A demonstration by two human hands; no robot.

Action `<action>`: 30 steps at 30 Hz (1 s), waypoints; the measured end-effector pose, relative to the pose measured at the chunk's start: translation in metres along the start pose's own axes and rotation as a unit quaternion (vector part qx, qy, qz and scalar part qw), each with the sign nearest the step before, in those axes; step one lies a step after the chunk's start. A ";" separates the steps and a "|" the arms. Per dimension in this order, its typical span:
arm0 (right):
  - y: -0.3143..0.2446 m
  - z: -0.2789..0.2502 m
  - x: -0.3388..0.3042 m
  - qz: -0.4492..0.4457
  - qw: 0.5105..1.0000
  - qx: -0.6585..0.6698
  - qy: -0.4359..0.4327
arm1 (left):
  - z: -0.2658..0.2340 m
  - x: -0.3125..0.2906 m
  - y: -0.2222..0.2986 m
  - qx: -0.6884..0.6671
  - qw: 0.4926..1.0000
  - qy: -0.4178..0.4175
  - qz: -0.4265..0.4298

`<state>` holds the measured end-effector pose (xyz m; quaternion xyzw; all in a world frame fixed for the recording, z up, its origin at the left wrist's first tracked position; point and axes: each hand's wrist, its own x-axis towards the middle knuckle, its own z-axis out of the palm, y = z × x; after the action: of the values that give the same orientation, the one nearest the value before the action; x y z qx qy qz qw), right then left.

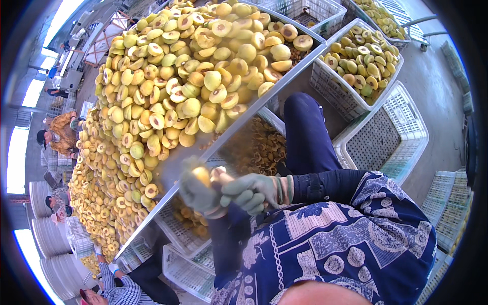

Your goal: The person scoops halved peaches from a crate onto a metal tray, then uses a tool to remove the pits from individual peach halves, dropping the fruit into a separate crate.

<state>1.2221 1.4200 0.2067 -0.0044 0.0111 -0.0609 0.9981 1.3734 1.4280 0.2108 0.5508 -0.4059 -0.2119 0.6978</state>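
Note:
Both of my hands wear grey-green gloves and meet just off the metal table edge. My left hand (pixel 197 195), blurred by motion, is closed round a yellow peach half (pixel 202 176). Close against it, my right hand (pixel 251 193) has its fingers curled in. A small pale pinkish-brown shape (pixel 222 177) shows at its front; whether that is a tool, fruit or a fingertip I cannot make out. Beyond my hands, a large heap of halved yellow peaches (pixel 168 96) covers the table, many with brown pit hollows showing.
The raised metal rim (pixel 244 119) runs diagonally before me. Under it, a crate holds brown pits and scraps (pixel 262 147). At right stand a crate of peach halves (pixel 363 61) and a white crate (pixel 378 134). Other people (pixel 61 133) sit along the table's left side.

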 end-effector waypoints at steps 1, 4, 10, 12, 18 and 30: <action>-0.006 -0.009 0.001 -0.002 0.998 0.044 -0.041 | -0.017 0.013 -0.007 0.180 0.974 0.075 0.114; -0.024 -0.015 -0.005 -0.015 0.999 0.029 -0.030 | -0.081 0.037 0.001 0.234 0.966 0.082 0.077; -0.048 -0.036 -0.001 -0.086 0.848 -0.285 0.439 | -0.088 0.065 -0.022 0.473 0.871 -0.108 0.072; -0.042 -0.071 0.002 -0.174 0.850 -0.372 0.329 | -0.034 0.071 -0.040 0.451 0.862 -0.214 0.088; -0.039 -0.031 -0.016 -0.113 0.828 -0.335 0.435 | 0.065 0.094 -0.064 0.457 0.858 -0.197 -0.126; -0.046 0.021 -0.011 -0.227 0.578 -0.680 0.390 | 0.035 0.031 -0.004 -0.193 0.929 -0.243 -0.203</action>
<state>1.2065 1.3757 0.2280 -0.6601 0.4364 -0.2557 0.5554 1.3641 1.3829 0.2193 0.4076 -0.3939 -0.5510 0.6125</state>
